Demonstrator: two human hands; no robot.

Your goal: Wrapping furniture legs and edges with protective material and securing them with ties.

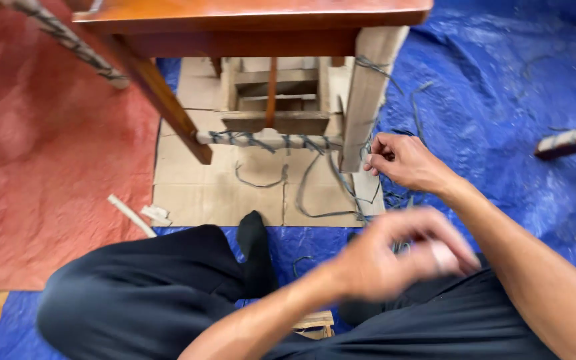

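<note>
Right hand (401, 162) pinches a dark cord (341, 180) beside the pale wooden leg (367, 93); left hand (395, 257) is blurred, finger state cannot be told

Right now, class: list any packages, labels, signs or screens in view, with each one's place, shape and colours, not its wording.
No labels, signs or screens show.
Flattened cardboard: plain brown packing sheet, on the floor under the wooden chair, between the red sheet and the blue tarp.
</note>
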